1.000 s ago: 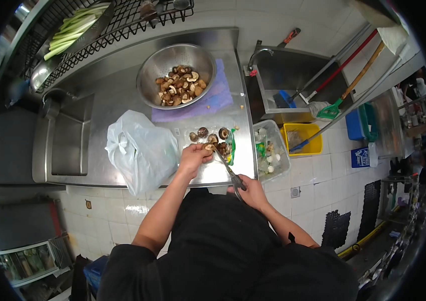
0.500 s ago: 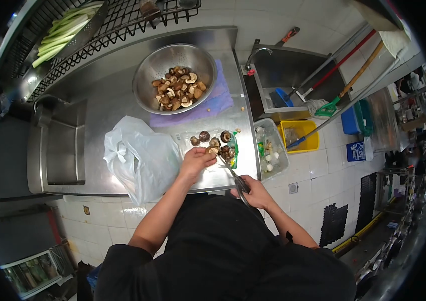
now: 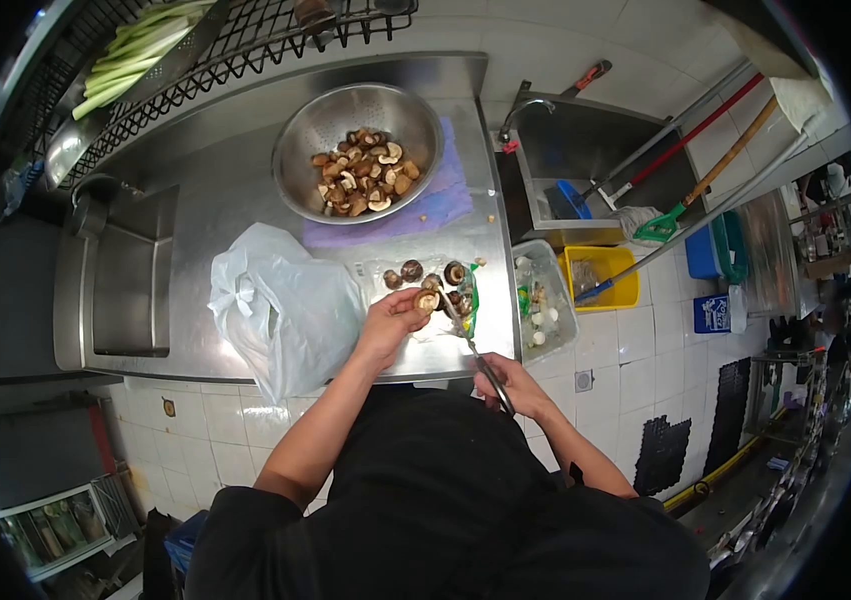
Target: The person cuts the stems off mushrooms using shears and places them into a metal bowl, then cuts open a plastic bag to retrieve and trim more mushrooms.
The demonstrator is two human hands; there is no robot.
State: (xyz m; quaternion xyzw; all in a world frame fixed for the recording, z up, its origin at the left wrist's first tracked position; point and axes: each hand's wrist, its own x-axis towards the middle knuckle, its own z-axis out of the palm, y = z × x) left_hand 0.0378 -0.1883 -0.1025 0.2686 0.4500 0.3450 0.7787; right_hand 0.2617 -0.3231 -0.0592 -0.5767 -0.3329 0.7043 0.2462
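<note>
My left hand (image 3: 394, 322) pinches a mushroom (image 3: 427, 301) with its pale underside showing, over the steel counter's front part. In my right hand (image 3: 507, 382) is a pair of scissors (image 3: 475, 352), its blades pointing up and left beside that mushroom. Several dark whole mushrooms (image 3: 411, 270) lie on a clear plastic bag with a green edge (image 3: 473, 312), just beyond my hands. Farther back, a steel colander (image 3: 297, 150) holds many cut brown mushrooms (image 3: 365, 172) and stands partly on a purple cloth (image 3: 445, 205).
Left of my hands sits a tied white plastic bag (image 3: 290, 310). A grey bin (image 3: 545, 315) with scraps and a yellow bucket (image 3: 625, 278) stand right of the counter (image 3: 215, 215). Beyond are a sink (image 3: 605, 135) and long-handled tools; another sink (image 3: 133, 275) is at left.
The mushroom in my left hand now shows its underside more fully. My right hand has turned the scissors, whose blades stand more upright. The view has shifted slightly.
</note>
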